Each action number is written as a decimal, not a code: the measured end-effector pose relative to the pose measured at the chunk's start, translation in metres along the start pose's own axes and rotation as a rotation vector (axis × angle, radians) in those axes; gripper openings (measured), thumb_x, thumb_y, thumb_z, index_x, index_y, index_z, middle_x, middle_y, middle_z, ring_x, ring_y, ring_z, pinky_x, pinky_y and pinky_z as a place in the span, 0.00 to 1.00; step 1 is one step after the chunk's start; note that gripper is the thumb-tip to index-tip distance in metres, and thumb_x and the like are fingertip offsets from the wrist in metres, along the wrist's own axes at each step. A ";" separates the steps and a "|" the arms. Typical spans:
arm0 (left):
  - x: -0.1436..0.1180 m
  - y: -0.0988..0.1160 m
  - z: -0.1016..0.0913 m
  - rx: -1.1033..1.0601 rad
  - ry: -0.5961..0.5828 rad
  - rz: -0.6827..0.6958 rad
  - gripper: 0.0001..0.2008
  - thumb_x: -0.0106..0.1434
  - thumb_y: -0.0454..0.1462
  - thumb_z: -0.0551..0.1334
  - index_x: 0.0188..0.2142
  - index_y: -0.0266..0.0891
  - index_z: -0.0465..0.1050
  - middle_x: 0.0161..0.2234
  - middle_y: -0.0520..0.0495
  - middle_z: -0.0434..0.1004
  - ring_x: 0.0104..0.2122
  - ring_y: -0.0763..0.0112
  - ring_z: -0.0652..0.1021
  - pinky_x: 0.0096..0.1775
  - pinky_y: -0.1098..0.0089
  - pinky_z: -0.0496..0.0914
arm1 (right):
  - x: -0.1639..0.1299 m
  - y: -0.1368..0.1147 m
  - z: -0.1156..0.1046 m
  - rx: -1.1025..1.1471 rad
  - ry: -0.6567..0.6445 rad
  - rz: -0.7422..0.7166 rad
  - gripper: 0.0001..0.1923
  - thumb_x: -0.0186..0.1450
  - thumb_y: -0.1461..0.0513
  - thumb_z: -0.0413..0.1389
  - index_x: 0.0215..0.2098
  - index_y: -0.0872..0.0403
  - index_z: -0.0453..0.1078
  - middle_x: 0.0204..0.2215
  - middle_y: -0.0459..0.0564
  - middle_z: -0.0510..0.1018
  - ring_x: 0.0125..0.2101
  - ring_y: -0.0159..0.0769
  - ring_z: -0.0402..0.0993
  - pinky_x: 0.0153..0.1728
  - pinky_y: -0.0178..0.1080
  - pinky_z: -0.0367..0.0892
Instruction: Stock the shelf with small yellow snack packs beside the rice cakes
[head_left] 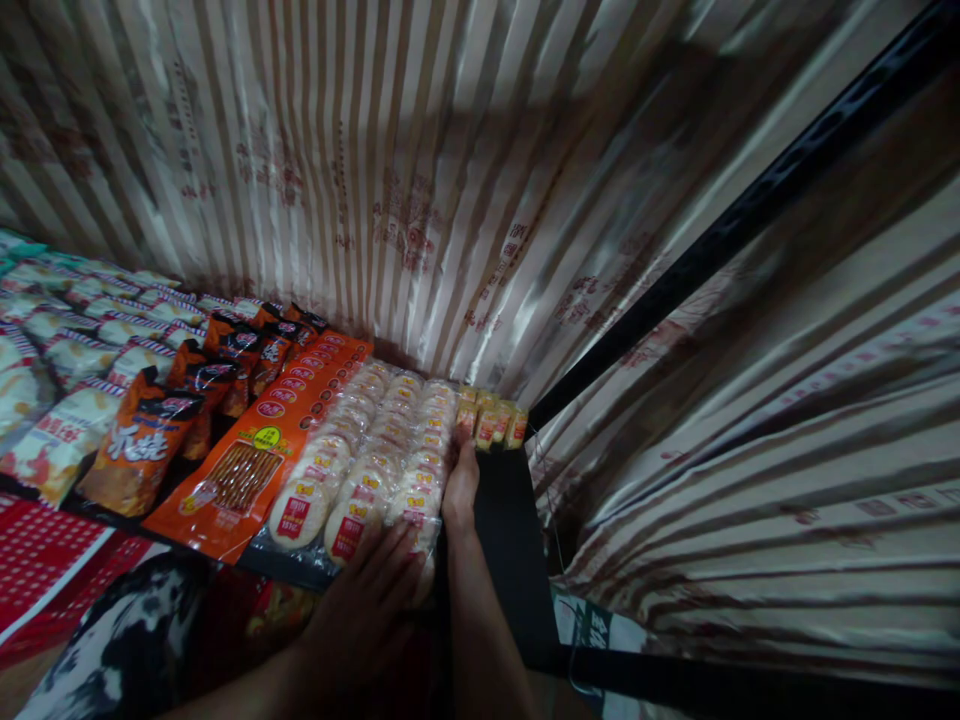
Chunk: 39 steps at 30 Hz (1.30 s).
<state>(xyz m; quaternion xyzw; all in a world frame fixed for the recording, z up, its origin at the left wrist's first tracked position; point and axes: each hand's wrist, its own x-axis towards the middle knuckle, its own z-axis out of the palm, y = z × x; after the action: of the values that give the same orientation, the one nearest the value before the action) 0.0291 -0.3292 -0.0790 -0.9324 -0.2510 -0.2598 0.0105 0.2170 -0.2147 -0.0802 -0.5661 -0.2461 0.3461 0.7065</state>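
Note:
Rows of round rice-cracker packs [379, 455] with red labels lie on a dark shelf [504, 520]. My left hand [367, 600] rests flat on the near ends of those rows, fingers spread. My right hand [460, 487] presses along the right side of the rightmost row, fingers pointing away from me toward the small yellow snack packs [491, 420] at the back. Neither hand grips anything that I can see.
An orange bag of stick snacks [247, 470] lies left of the crackers, then darker orange bags [146, 440] and pale bags [52, 380]. A striped shiny curtain [420, 170] hangs behind and to the right. A black shelf post [720, 230] runs diagonally.

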 end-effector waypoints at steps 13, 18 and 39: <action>-0.003 0.000 -0.001 0.035 0.005 -0.010 0.29 0.63 0.36 0.56 0.63 0.36 0.56 0.66 0.40 0.52 0.65 0.55 0.53 0.63 0.52 0.52 | -0.028 -0.002 -0.002 0.146 -0.059 0.057 0.38 0.62 0.39 0.46 0.59 0.55 0.64 0.60 0.52 0.67 0.59 0.41 0.63 0.59 0.44 0.58; -0.002 0.000 0.000 0.061 0.003 -0.013 0.29 0.62 0.36 0.57 0.63 0.36 0.56 0.66 0.41 0.52 0.66 0.54 0.52 0.63 0.52 0.52 | -0.028 -0.003 0.000 0.198 -0.052 0.128 0.37 0.62 0.40 0.46 0.60 0.54 0.63 0.59 0.52 0.68 0.59 0.40 0.64 0.59 0.45 0.58; -0.004 -0.004 -0.005 0.095 0.065 0.037 0.29 0.68 0.44 0.52 0.64 0.32 0.54 0.63 0.33 0.58 0.64 0.53 0.57 0.61 0.51 0.53 | -0.130 -0.031 -0.038 0.024 0.190 0.037 0.39 0.64 0.42 0.42 0.59 0.64 0.62 0.61 0.61 0.64 0.62 0.41 0.59 0.63 0.45 0.52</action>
<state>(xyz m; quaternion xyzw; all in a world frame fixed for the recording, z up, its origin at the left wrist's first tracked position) 0.0221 -0.3282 -0.0766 -0.9265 -0.2451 -0.2775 0.0677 0.1689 -0.3421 -0.0531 -0.5923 -0.1633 0.3066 0.7269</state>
